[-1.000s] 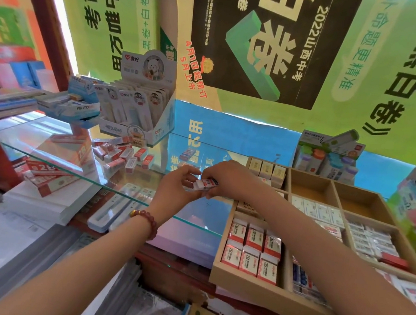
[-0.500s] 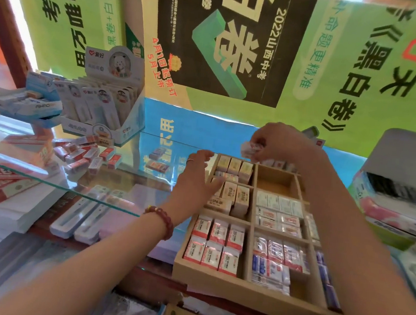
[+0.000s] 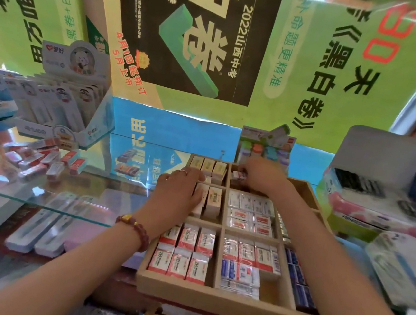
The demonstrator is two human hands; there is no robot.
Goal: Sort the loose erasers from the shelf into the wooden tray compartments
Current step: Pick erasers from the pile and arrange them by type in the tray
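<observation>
Right hand (image 3: 261, 176) has dropped, fingers pinching an eraser (image 3: 238, 175); left hand (image 3: 175, 192) rests open. Early release beneath fingertips risks misfiling.

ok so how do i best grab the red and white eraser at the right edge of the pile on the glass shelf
Pinch the eraser across its two long sides, coming down from above. It lies flat on the glass shelf, so nothing slips under it, and its right side looks clear.
</observation>
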